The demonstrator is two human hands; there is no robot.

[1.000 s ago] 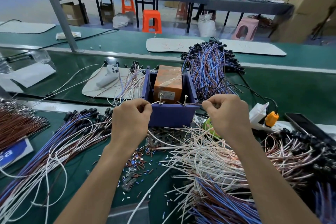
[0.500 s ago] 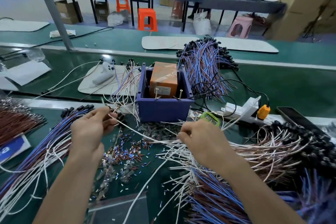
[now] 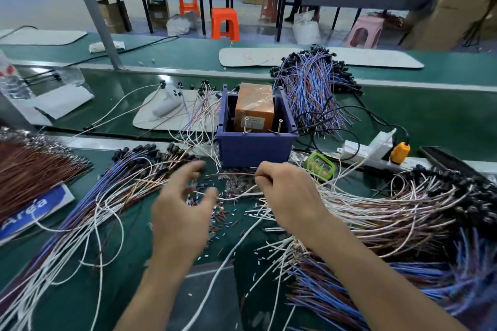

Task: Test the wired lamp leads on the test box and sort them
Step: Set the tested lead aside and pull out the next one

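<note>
Where leads point(image 3: 376, 212) sprawl, blue sign point(image 3: 32, 209) reading "Area", purple test box point(image 3: 254, 146)

Left hand point(image 3: 183, 212) open, fingers spread and blurred, palm down; right hand point(image 3: 290, 196) closed, fingertips pinched; both forearms extended forward

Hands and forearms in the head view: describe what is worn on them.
Nothing is worn. The left hand and right hand are bare, with no gloves, rings, watch or wristband visible. Both forearms are bare to the frame's bottom edge; no sleeves show. The left hand is motion-blurred.
</note>
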